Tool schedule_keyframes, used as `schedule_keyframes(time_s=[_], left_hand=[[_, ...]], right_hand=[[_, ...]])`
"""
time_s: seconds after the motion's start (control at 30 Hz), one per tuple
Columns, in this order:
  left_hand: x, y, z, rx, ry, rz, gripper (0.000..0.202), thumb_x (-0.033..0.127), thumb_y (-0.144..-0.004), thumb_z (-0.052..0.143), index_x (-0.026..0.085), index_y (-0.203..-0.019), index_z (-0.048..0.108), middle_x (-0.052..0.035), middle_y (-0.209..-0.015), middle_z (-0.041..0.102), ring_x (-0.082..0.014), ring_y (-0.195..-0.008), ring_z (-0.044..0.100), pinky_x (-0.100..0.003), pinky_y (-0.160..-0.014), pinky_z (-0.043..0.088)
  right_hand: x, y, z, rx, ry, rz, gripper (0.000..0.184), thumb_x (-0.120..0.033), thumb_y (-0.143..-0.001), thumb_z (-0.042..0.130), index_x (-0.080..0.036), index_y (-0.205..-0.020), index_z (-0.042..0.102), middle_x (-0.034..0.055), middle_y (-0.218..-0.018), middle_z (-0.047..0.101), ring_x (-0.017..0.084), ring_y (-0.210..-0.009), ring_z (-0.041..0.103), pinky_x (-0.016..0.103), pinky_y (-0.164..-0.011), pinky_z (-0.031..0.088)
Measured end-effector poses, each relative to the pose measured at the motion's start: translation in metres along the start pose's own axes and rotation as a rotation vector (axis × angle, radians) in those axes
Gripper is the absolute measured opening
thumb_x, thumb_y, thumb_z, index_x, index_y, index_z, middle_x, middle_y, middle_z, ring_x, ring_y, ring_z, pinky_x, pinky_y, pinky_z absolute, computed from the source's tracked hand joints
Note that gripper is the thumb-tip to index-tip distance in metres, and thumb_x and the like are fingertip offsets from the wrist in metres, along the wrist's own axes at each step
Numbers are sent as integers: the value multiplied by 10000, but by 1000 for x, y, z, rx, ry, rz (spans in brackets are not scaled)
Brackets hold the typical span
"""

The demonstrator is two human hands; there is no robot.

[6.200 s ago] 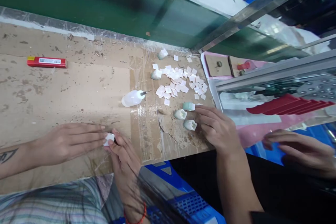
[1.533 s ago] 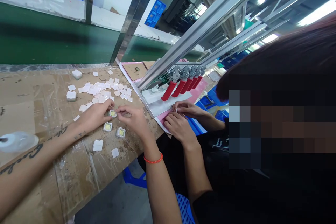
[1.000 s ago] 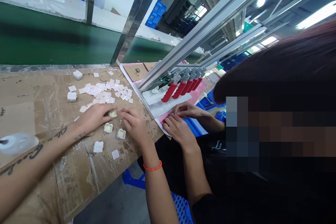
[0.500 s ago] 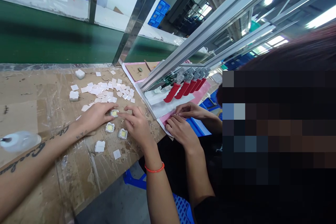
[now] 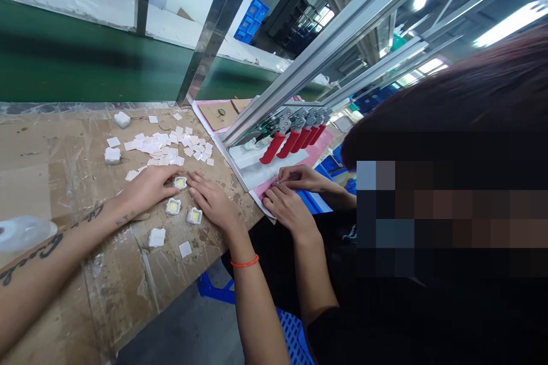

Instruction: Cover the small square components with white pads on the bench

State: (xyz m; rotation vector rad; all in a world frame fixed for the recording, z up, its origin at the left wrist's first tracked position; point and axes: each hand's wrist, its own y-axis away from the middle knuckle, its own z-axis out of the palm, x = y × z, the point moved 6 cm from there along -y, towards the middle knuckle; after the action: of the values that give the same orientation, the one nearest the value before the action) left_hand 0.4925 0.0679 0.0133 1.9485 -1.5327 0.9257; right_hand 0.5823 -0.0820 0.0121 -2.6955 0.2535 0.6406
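Right hand [image 5: 214, 202] just unpinched, grip flat and apart beside the white cap [image 5: 180, 182], left hand [image 5: 148, 185] only touching it now with a loose grip.

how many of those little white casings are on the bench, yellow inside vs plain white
casings with yellow inside: 3
plain white casings: 3
total: 6
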Motion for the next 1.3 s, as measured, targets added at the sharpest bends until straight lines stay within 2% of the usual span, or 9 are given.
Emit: schedule_keyframes(time_s=[0.1, 0.2, 0.33, 0.47, 0.63, 0.8, 0.87, 1.1, 1.3], left_hand=[[0, 0, 0, -3, 1, -9, 452, 256, -853, 669, 212, -1302, 646, -69, -1132, 743, -295, -1048, 711, -392, -953, 562], [0, 0, -1, -6, -6, -24, 440, 277, -850, 665, 213, -1285, 650, -75, -1155, 738, -303, -1061, 707, -399, -949, 563], [1, 0, -2, -16, -8, -39, 427, 272, -843, 665, 212, -1266, 658, -73, -1145, 743, -305, -1057, 708, -396, -935, 569], [1, 0, -2, -16, -5, -49, 420, 256, -849, 662, 202, -1266, 658, -81, -1160, 737, -316, -1074, 703, -418, -951, 564], [3, 1, -3, -21, -2, -51, 420, 249, -856, 672, 209, -1273, 654, -78, -1178, 731, -309, -1081, 698, -417, -960, 561], [4, 1, -2, -9, -8, -53, 410, 219, -859, 689, 198, -1267, 657, -97, -1165, 729, -313, -1077, 694, -438, -963, 554], [4, 1, -2, -2, -4, -53, 423, 210, -857, 692, 200, -1278, 648, -97, -1149, 731, -305, -1068, 697, -426, -956, 560], [6, 2, -2, 18, 31, -56, 447, 178, -855, 694, 204, -1295, 625, -89, -1124, 733, -290, -1065, 705, -409, -961, 565], [8, 3, -2, 21, 57, -63, 436, 164, -854, 693, 199, -1282, 619, -91, -1175, 726, -296, -1101, 699, -404, -975, 564]], right_hand=[[-6, 8, -2, -56, -49, -51, 375, -334, -1072, 424, -227, -1388, 595, 63, -1438, 577, 180, -1383, 506, 393, -1180, 441], [-8, 17, -12, -65, -67, -71, 332, -285, -1057, 470, -243, -1345, 629, 61, -1376, 629, 173, -1302, 585, 382, -1134, 494], [-3, 26, -19, -61, -37, -85, 292, -184, -1026, 508, -251, -1237, 698, 66, -1249, 708, 188, -1181, 666, 383, -1016, 579], [0, 26, -19, -48, 15, -69, 217, -162, -1001, 549, -209, -1087, 743, 85, -1098, 753, 202, -1060, 706, 368, -926, 600], [-5, 12, -18, -120, 52, -28, 164, -67, -906, 647, -183, -981, 734, 70, -992, 761, 191, -926, 713, 323, -863, 577], [-12, -4, -18, -201, 46, 28, 235, 62, -756, 661, -160, -807, 722, 4, -712, 711, 127, -625, 627, 223, -644, 489], [-11, -6, -20, -196, 31, 51, 245, 69, -718, 659, -164, -761, 718, -20, -657, 686, 110, -574, 594, 208, -597, 457], [-13, -22, -39, 11, -22, 136, 221, -62, -841, 581, -178, -915, 754, 8, -819, 749, 144, -720, 691, 241, -716, 560], [-32, -48, -25, -44, -57, 40, 179, -81, -865, 683, -218, -923, 781, 12, -938, 777, 171, -856, 738, 282, -838, 600]])
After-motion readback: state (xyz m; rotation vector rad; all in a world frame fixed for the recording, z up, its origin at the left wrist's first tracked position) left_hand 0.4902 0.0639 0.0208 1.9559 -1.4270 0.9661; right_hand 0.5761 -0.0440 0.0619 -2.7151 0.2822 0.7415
